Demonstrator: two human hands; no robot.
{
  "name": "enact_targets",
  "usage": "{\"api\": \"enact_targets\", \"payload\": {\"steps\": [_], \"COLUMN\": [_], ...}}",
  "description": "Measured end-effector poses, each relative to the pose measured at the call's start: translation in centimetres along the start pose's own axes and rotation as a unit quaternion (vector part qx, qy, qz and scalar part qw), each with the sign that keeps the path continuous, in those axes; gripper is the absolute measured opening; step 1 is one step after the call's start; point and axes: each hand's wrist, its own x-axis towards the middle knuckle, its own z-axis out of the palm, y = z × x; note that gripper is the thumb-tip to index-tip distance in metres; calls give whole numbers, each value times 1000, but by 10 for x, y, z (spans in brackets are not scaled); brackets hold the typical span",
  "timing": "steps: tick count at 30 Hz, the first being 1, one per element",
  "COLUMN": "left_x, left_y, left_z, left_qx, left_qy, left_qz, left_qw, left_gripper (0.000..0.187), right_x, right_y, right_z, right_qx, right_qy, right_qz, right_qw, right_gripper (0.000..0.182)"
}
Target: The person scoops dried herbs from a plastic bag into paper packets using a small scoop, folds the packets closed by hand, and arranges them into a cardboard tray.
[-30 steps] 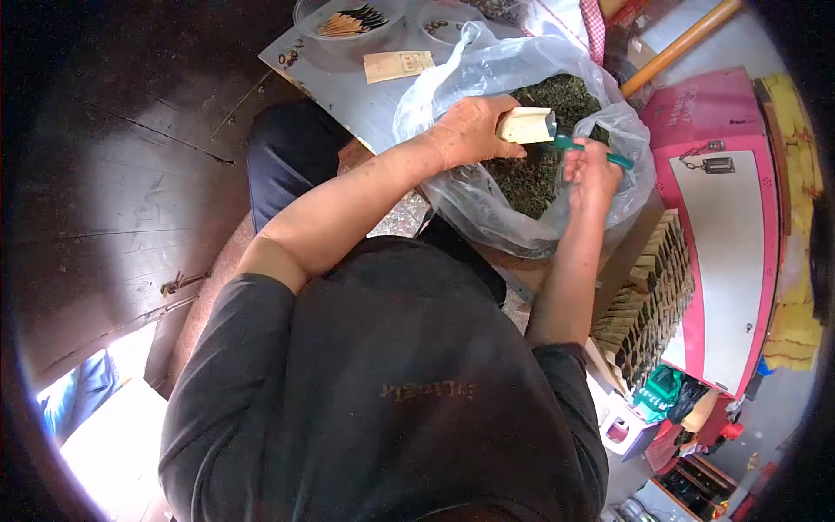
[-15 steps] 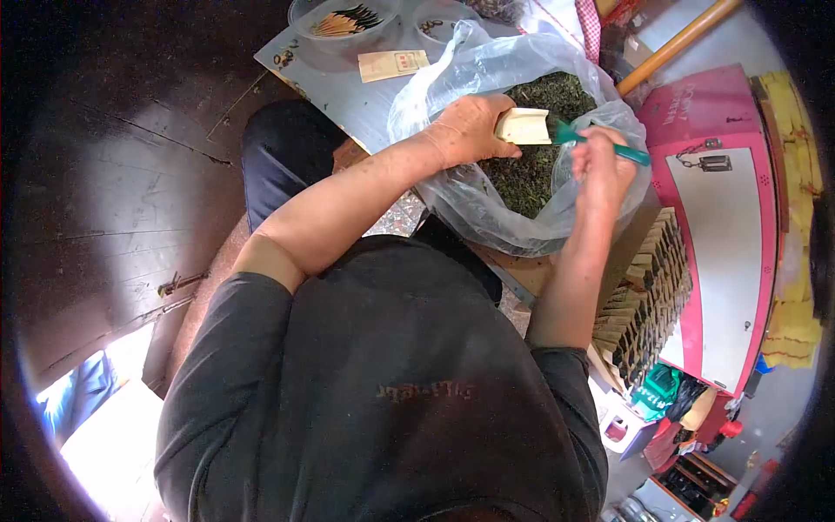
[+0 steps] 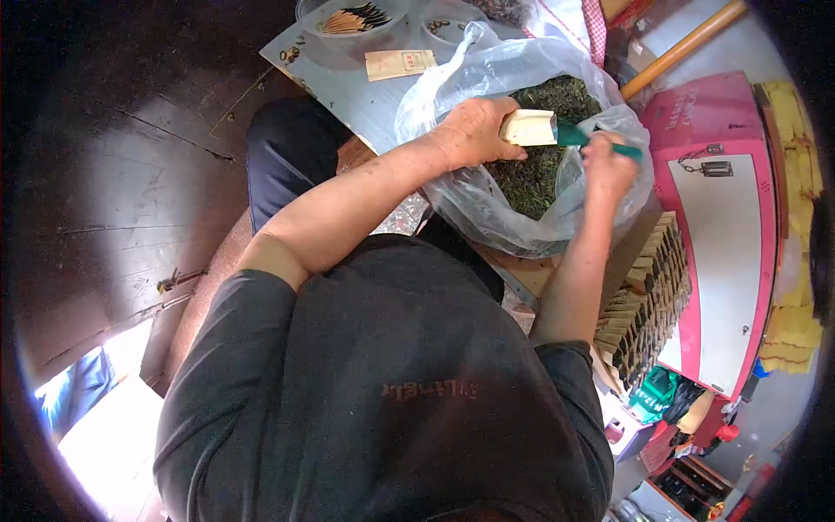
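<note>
My left hand (image 3: 481,130) grips a small cream paper packet (image 3: 529,128), its open end facing right. In my right hand (image 3: 609,163) is a green scoop (image 3: 624,153), held by the handle, with its wide end right at the packet's mouth. Both hands are over a clear plastic bag (image 3: 452,87) with its top spread wide. Dried, chopped dark-green leaves (image 3: 531,187) fill the bag beneath the packet. A flat paper packet (image 3: 400,63) lies on the grey tabletop (image 3: 339,96) to the left of the bag.
Clear tubs (image 3: 361,17) with thin dark-tipped sticks or packets stand at the back. Stacked folded paper packets (image 3: 644,300) sit at my right, beside a pink and white cabinet (image 3: 726,235). A wooden pole (image 3: 683,50) slants behind the bag.
The green scoop has moved left, its wide end now up against the packet's open mouth. My left hand keeps its hold on the packet. The whole view has shifted slightly.
</note>
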Motion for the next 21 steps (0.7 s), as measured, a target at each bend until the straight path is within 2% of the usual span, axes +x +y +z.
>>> {"api": "enact_targets", "payload": {"steps": [2, 4, 6, 8, 16, 18, 21], "left_x": [0, -1, -1, 0, -1, -1, -1], "left_y": [1, 1, 2, 2, 1, 1, 1], "left_z": [0, -1, -2, -1, -1, -1, 0], "left_qx": [-1, 0, -13, -7, 1, 8, 14], "left_qy": [4, 4, 4, 0, -4, 0, 0], "left_qz": [-1, -2, -6, -7, -7, -4, -7], "left_qw": [1000, 1000, 1000, 1000, 1000, 1000, 1000], "left_gripper": [52, 51, 52, 51, 51, 51, 51], "right_x": [-7, -19, -21, -18, -8, -4, 0], "right_y": [17, 5, 3, 12, -5, -8, -10], "right_z": [22, 39, 45, 43, 4, -9, -22], "right_qx": [-49, 1, 52, 161, 244, 258, 280], "right_qy": [-46, -118, -100, -79, 0, 32, 28], "right_qz": [28, 96, 133, 194, 207, 184, 151], "right_qw": [997, 988, 985, 964, 947, 948, 948], "right_gripper": [13, 13, 14, 15, 14, 13, 16]}}
